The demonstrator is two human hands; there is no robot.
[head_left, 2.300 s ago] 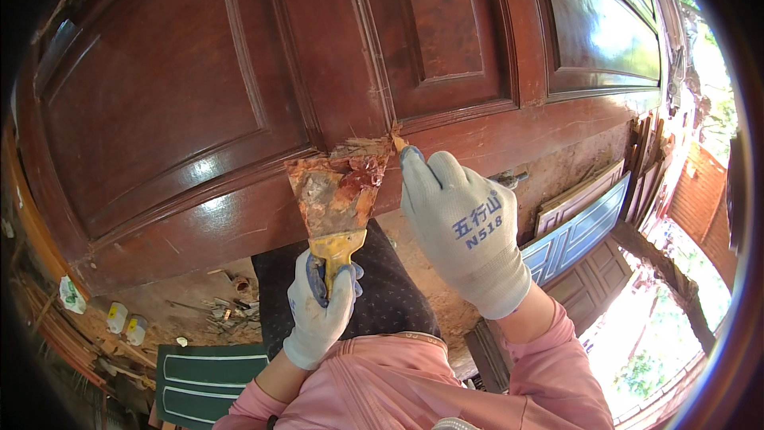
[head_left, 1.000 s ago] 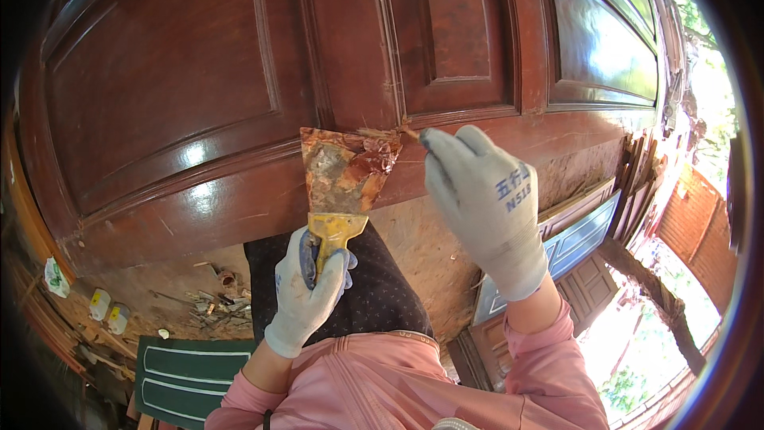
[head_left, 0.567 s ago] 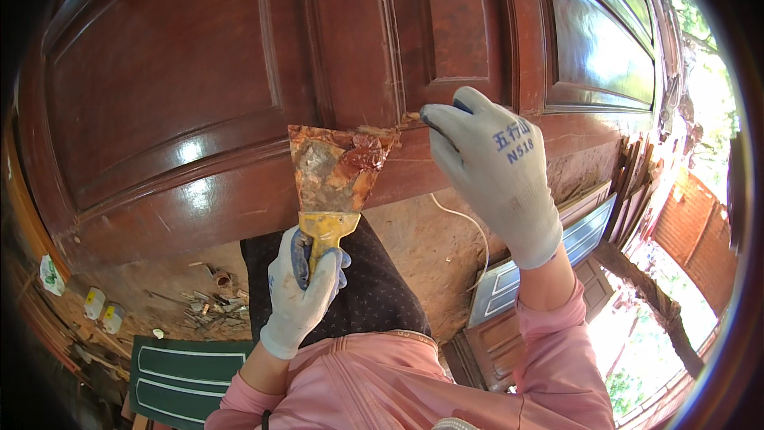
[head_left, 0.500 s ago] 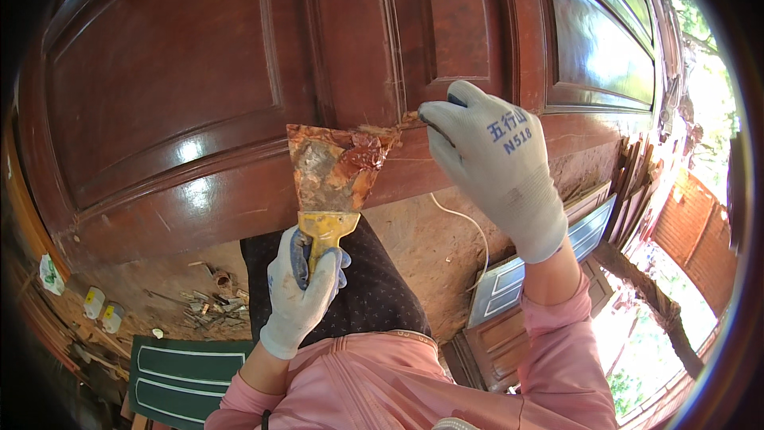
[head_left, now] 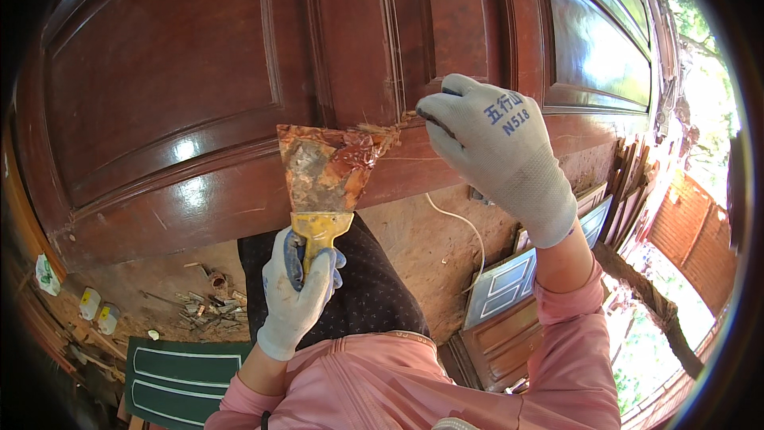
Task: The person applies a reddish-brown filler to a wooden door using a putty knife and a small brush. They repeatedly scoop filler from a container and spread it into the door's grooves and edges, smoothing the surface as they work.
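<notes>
My left hand (head_left: 298,295), in a white glove with blue-grey palm, grips the yellow handle of a wide putty knife (head_left: 322,179). Its blade is turned up and carries smeared tan and wet red-brown putty (head_left: 358,150), heaped at the right corner. My right hand (head_left: 485,135), gloved alike, is closed, fingertips curled just right of that corner. Whatever it pinches is hidden by the glove; only a thin putty-coloured end (head_left: 408,117) shows beside the fingers. Both hands are over the near edge of a red-brown panelled wooden door (head_left: 167,72) lying flat.
A glossy second door panel (head_left: 597,40) lies at the far right. Below, on the earthen floor, are a pale cord (head_left: 465,223), wood scraps (head_left: 211,310), two small containers (head_left: 99,310) and a green panel (head_left: 183,378). A blue-grey panel (head_left: 501,291) leans at right.
The putty knife and my left hand have shifted slightly left. My right hand has risen a little, its wrist and forearm swinging right; the fingers stay closed.
</notes>
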